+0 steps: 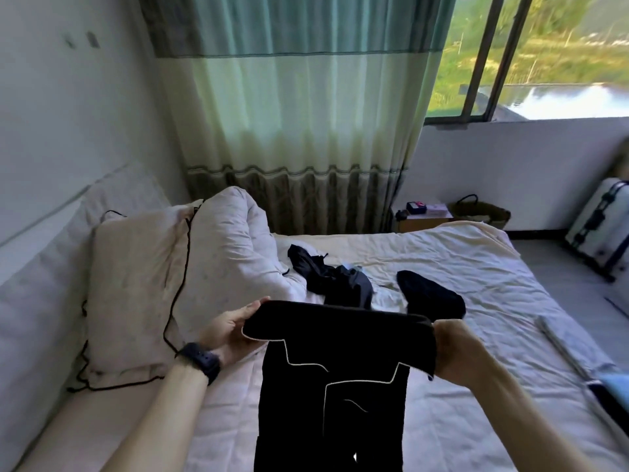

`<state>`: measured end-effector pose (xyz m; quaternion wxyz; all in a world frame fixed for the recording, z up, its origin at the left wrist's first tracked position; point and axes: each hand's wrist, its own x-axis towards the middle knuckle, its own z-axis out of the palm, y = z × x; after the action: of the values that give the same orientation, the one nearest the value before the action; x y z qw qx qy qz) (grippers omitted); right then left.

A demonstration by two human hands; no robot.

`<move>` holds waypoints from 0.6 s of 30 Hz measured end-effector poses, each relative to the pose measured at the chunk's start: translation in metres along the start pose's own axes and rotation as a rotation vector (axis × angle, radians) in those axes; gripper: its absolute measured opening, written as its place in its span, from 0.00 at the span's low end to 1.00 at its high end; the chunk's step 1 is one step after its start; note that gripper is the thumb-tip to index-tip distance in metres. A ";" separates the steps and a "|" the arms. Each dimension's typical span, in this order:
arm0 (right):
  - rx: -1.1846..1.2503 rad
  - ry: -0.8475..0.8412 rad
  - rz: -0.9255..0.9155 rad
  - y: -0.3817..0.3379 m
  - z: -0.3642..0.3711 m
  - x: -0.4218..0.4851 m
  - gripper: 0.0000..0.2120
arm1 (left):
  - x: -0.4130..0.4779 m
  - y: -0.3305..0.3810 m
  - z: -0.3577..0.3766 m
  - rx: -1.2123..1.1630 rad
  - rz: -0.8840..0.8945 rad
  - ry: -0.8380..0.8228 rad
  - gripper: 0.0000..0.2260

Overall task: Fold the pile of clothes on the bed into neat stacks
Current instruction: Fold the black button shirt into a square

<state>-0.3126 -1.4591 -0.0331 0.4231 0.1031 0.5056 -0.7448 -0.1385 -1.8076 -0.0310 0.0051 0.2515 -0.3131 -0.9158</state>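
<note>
Black shirt (340,369): hanging over near part of bed (493,267), top fold pinched by left hand (235,330) and right hand (452,349), fingers clamped at either end. Advised: keep level, lower flat. Loose dark clothes (335,279): mid-bed, beyond.

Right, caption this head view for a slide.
Left hand and right hand hold a black piped garment over the bed.

Bed (476,274), white sheet: pillow (136,294), bunched duvet (231,247) left; crumpled dark clothes (333,277), black cloth (429,294) mid-bed.
</note>
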 end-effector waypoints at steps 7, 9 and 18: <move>-0.224 0.125 -0.205 0.003 -0.026 -0.009 0.08 | 0.010 -0.015 0.006 0.108 -0.032 0.059 0.06; -0.418 0.052 -0.278 -0.002 -0.026 -0.013 0.18 | 0.009 -0.006 0.015 0.275 -0.072 0.038 0.06; -1.628 0.232 -0.648 -0.034 0.006 -0.005 0.12 | 0.020 0.022 0.091 1.719 0.100 0.185 0.12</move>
<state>-0.3331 -1.4570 -0.0051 0.0792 -0.3037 0.9232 -0.2217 -0.2015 -1.7769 0.0345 -0.1211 0.2277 -0.9059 -0.3359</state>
